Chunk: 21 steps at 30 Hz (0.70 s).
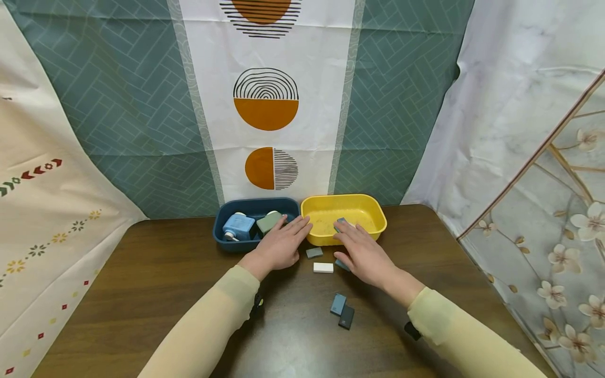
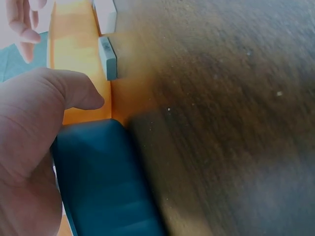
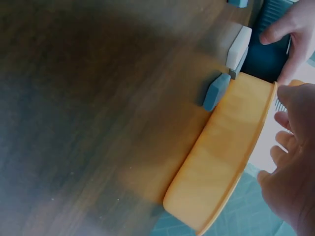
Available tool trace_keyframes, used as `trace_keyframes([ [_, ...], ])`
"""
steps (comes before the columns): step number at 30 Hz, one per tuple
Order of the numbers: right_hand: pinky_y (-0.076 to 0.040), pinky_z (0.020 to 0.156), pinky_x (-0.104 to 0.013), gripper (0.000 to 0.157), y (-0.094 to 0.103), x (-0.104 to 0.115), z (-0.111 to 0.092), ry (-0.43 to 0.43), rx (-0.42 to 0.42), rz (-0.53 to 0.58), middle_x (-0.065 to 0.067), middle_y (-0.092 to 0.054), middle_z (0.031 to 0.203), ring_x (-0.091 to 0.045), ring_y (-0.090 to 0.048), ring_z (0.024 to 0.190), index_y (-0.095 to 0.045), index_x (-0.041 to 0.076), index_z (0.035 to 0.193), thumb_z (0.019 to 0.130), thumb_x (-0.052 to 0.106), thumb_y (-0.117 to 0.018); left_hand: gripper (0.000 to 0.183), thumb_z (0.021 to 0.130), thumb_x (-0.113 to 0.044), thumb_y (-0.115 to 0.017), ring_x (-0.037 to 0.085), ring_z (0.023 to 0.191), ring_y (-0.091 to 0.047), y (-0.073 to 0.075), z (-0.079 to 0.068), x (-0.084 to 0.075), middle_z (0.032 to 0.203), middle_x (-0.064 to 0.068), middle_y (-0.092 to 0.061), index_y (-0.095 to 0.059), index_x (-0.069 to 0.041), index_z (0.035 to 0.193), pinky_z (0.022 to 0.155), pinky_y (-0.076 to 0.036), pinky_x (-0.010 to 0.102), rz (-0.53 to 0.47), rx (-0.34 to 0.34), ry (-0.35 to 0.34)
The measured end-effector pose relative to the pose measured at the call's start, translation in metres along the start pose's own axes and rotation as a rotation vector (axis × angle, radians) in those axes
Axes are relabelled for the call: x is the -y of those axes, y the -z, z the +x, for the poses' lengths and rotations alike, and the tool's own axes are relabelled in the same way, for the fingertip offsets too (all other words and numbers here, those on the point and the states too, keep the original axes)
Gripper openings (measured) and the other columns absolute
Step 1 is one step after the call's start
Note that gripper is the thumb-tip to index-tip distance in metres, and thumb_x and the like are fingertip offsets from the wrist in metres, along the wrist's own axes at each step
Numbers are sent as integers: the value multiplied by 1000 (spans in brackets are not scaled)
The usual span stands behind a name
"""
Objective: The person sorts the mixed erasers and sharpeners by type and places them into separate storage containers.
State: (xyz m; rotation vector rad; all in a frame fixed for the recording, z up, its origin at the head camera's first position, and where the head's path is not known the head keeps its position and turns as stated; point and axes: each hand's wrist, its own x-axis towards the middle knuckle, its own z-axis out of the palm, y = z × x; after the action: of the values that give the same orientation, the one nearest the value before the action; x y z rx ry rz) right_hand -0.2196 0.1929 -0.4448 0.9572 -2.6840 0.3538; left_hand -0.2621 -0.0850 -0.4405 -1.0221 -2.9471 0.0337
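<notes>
My left hand stretches its fingers over the right end of the dark blue tub, next to the yellow tub. Its thumb shows apart from the fingers in the left wrist view. My right hand hovers over the yellow tub's front rim, fingers spread and loosely bent. A small blue block shows by its fingertips, partly hidden. In front of the tubs lie a grey block, a white block and a blue-grey block, the last partly under my right hand in the head view.
Nearer on the brown table lie another blue-grey block and a black block, touching. The dark blue tub holds a blue bottle and a green bottle. A patterned cloth hangs behind both tubs.
</notes>
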Motion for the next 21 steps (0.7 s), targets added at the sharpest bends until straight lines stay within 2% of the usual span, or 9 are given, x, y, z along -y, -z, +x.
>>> trace_keyframes([
  [7, -28, 131, -62, 42, -7, 0, 2, 65, 22, -21, -16, -47, 171, -37, -40, 160, -70, 5, 143, 108, 27, -75, 84, 104, -18, -75, 22, 169, -17, 1, -1, 2, 184, 3, -20, -31, -14, 176, 137, -8, 54, -25, 6, 1],
  [14, -25, 132, -61, 43, -14, -2, 10, 62, 67, -36, -16, -45, 172, -39, -40, 160, -71, 9, 146, 108, 29, -75, 84, 103, -17, -75, 23, 169, -18, -2, -1, 4, 183, 4, -21, -32, -12, 175, 136, -11, 55, -32, -12, -13],
  [21, -18, 133, -63, 44, -17, -1, 18, 66, 99, -59, -16, -43, 173, -38, -38, 161, -72, 13, 148, 108, 33, -74, 84, 103, -17, -75, 24, 169, -19, 1, -2, 2, 183, 6, -23, -32, -12, 175, 136, -10, 54, -38, -23, -17],
])
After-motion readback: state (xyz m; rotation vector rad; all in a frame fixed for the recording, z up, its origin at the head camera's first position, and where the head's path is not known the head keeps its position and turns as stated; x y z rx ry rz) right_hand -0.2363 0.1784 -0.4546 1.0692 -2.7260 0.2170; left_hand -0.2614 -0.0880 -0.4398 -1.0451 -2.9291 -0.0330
